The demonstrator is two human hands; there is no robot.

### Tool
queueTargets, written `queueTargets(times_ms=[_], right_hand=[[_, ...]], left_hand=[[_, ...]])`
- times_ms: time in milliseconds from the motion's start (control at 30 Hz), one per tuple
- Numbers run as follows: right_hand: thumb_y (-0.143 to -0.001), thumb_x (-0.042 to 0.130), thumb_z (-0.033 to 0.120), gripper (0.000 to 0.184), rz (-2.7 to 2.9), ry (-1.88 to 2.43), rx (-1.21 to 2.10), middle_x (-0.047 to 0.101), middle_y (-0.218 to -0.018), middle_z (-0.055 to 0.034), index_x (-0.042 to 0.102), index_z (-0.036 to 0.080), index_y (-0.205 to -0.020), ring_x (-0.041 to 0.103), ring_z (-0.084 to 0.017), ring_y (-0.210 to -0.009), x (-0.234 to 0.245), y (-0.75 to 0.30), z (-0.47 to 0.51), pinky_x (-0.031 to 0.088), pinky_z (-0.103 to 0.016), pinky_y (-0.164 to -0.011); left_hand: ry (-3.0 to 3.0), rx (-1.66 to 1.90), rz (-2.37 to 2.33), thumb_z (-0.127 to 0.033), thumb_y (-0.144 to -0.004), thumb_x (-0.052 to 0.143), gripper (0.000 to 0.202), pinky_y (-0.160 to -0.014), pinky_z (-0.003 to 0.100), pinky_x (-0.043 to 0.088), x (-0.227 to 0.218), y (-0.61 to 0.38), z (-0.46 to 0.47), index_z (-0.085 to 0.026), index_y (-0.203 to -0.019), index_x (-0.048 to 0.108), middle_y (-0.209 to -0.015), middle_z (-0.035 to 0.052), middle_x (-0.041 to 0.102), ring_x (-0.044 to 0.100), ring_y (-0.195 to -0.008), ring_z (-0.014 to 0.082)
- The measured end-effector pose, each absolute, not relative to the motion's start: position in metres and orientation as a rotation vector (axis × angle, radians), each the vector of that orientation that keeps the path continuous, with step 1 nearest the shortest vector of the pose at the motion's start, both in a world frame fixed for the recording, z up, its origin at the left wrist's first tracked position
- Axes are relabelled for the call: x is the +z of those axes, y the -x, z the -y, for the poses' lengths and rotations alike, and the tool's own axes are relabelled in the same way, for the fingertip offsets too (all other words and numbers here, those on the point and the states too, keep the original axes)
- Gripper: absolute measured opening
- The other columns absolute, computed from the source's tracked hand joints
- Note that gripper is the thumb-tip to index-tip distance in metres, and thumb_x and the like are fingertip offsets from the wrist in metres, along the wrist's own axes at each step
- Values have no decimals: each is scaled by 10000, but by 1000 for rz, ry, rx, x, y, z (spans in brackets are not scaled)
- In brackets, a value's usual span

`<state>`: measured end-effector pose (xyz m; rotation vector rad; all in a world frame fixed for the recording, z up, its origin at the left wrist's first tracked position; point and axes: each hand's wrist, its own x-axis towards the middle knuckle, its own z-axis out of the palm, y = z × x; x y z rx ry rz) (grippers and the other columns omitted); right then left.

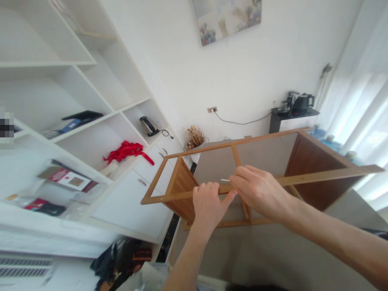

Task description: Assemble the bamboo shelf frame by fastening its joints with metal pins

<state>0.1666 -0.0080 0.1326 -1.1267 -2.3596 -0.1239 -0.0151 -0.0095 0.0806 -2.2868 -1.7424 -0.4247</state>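
Observation:
A wooden frame (303, 180) with rails and end panels lies on its side on a grey-topped table (273, 250). My left hand (209, 202) is wrapped over its near upper rail, thumb stretched to the right along the wood. Just right of it, my right hand (256, 188) is closed at the same rail, above a crosspiece (235, 155). From its pinched fingers a thin pale rod (224, 180), possibly one arm of a hex key, sticks out to the left. My fingers hide the rest of the rod and the spot beneath.
White shelving (118, 111) on the left holds a kettle (148, 126), red ribbon (125, 151) and boxes. Dried stalks (195, 136) stand by the back wall. At right are a dark cabinet (294, 117) with a coffee maker, large water bottles (332, 141) and curtains (363, 89).

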Motion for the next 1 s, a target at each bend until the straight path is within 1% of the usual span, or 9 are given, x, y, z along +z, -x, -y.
queueTargets(times_ms=[167, 267, 400, 467, 533, 700, 767, 867, 1000], right_hand=[[-843, 507, 319, 239, 2128, 1242, 230, 601, -798, -7, 706, 189, -819, 496, -90, -627, 161, -204, -44, 347, -222, -601], [-797, 538, 407, 301, 2135, 1326, 551, 608, -681, 9, 721, 174, -851, 497, -100, -570, 161, -228, -81, 347, -215, -523], [-795, 539, 412, 314, 2110, 1292, 818, 624, -641, -9, 693, 144, -848, 521, -98, -542, 151, -235, -117, 395, -190, -482], [-817, 521, 370, 276, 2117, 1308, 873, 655, -671, -36, 667, 135, -816, 563, -99, -558, 145, -230, -133, 434, -178, -495], [-842, 483, 323, 254, 2136, 1369, 865, 673, -685, -55, 645, 130, -810, 583, -95, -541, 138, -224, -148, 449, -172, -487], [-835, 460, 213, 233, 2212, 1395, 734, 688, -699, -60, 651, 112, -921, 586, -90, -532, 129, -208, -180, 437, -165, -495], [-802, 467, 170, 230, 2266, 1389, 650, 674, -648, -47, 667, 108, -898, 571, -94, -536, 129, -203, -188, 413, -171, -505], [-754, 478, 162, 211, 2356, 1353, 505, 628, -567, -23, 684, 119, -757, 528, -101, -543, 132, -198, -194, 359, -188, -511], [-732, 481, 203, 223, 2450, 1279, 350, 556, -517, 8, 671, 140, -634, 430, -92, -518, 135, -196, -198, 278, -213, -502]], left_hand=[[2339, -435, 1762, -651, -836, 366, 514, -700, 357, 316, 83, 14, 12, -192, -719, 566, -734, 64, 619, 542, -754, 234], [2368, -454, 1800, -648, -822, 402, 498, -667, 352, 329, 86, 15, 24, -197, -706, 578, -702, 59, 611, 548, -718, 228], [2475, -410, 1863, -608, -823, 446, 457, -620, 346, 363, 101, 18, 33, -207, -647, 577, -660, 39, 598, 559, -685, 219], [2554, -419, 1816, -541, -841, 468, 381, -652, 342, 398, 114, 18, 22, -218, -712, 626, -726, 36, 625, 578, -747, 220], [2554, -500, 1732, -458, -857, 481, 299, -737, 344, 421, 129, 16, -5, -224, -845, 667, -859, 51, 652, 586, -856, 227], [2638, -713, 1636, -277, -835, 494, 231, -824, 321, 425, 152, -3, -109, -185, -833, 705, -912, 65, 675, 586, -913, 214], [2673, -754, 1630, -269, -856, 445, 276, -789, 274, 440, 153, -12, -142, -189, -897, 706, -928, 39, 688, 599, -888, 179], [2701, -782, 1632, -318, -872, 414, 321, -709, 228, 446, 149, -20, -171, -196, -954, 699, -915, 11, 702, 613, -812, 149], [2704, -748, 1633, -309, -832, 466, 282, -658, 229, 428, 140, -22, -180, -200, -860, 724, -820, 11, 709, 608, -738, 159]])
